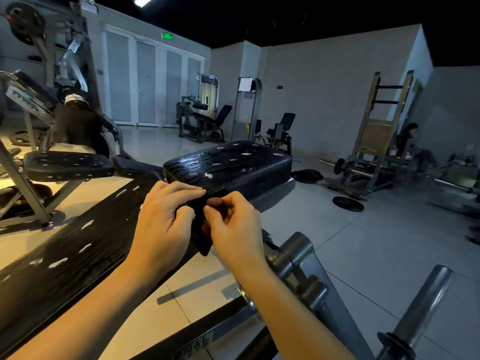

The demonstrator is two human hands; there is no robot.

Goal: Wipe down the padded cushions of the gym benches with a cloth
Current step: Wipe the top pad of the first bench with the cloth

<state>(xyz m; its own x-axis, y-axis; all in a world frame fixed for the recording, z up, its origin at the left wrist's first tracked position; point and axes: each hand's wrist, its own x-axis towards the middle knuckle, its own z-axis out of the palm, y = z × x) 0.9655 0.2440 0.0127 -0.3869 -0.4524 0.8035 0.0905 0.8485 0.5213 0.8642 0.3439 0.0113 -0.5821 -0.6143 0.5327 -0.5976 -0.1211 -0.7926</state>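
Dim gym hall, pale floor tiles, weight machines along the far walls. Two bare hands meet at the near edge of a black padded seat cushion, its glossy top streaked with bright marks. The left hand and right hand both curl their fingers onto a dark cloth, pinched between them and hanging down. A long black back pad runs off to the left. A weight plate lies on the floor at right.

A weight plate lies flat on the grey tiled floor beside a tall rack, while a green exit sign glows above white doors.
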